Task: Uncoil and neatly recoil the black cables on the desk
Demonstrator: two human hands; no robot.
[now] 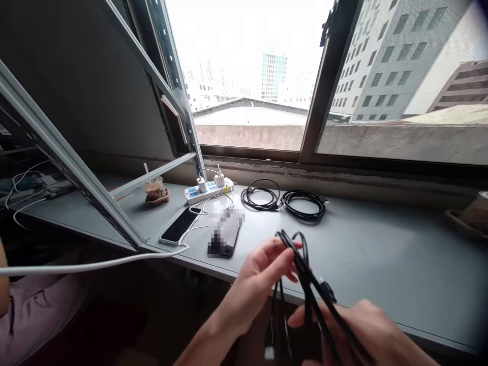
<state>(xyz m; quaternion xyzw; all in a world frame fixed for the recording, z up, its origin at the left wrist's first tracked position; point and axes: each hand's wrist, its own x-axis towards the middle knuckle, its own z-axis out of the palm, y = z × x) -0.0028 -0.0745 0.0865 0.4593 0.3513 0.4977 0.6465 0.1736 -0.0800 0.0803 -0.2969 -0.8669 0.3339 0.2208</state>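
While daylight is pouring through the window, a person is handling a black cable [305, 264] above the near edge of the grey table [381, 244], well in front of the white power strip [208, 190] and to its right. The left hand [263, 274] is pinching the top bend of the doubled strands, its fingers closed tight on them. The right hand [366, 330], lower and blurred, is curling its fingers around the same strands, seemingly gripping. A plug end is dangling below the table's edge. Just right of the power strip, two coiled cables [282, 201] are lying side by side; in front of it, two phones [180, 225] are charging, and a drink cup [154, 189] is standing to its left. By the look of it, the folding is best served by pinching at the bend and drawing the strands flat and parallel, so that none is twisting or slipping loose.
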